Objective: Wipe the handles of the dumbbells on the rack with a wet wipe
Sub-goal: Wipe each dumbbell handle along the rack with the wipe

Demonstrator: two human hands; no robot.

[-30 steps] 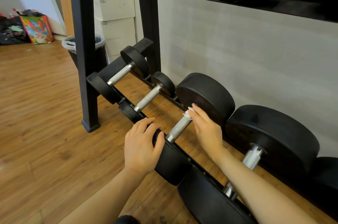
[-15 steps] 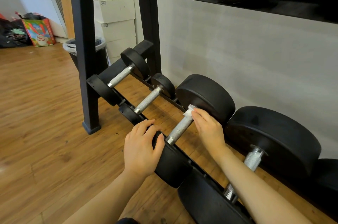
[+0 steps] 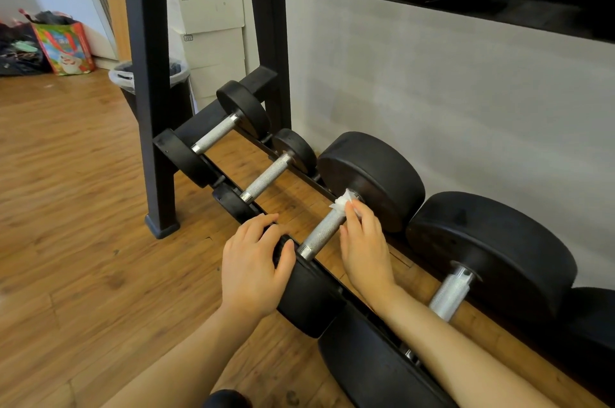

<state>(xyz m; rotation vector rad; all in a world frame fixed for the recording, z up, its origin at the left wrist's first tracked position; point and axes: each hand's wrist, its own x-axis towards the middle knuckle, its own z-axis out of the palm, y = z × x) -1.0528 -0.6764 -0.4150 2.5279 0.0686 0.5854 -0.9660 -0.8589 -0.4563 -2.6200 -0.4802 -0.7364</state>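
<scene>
- Head view shows the right hand (image 3: 364, 249) pinching a small wad of white wet wipe (image 3: 342, 202) against the far end of a knurled steel handle (image 3: 324, 232), close to the rear weight head (image 3: 376, 174) of the third dumbbell on the bottom rail of the rack (image 3: 146, 81).
- Left hand (image 3: 253, 269) lies over the front weight head (image 3: 306, 297), fingers loosely spread and lightly curved over its rim, apparently to stop the dumbbell rolling.
- To do this step well, I would fold the wipe round the bar rather than dab one side, draw it along the full length towards the front collar, and turn the wrist so the underside is reached too.
- Knurling will likely snag thin tissue, so steady, moderate pressure seems wiser than scrubbing.
- The wipe looks crumpled and small, covering only a short stretch of the bar; most of the handle shows bare, grey and rough-textured.
- Two smaller dumbbells (image 3: 266, 178) sit further left on the rail, a larger one (image 3: 452, 294) to the right; whether their handles are done cannot be told.
</scene>
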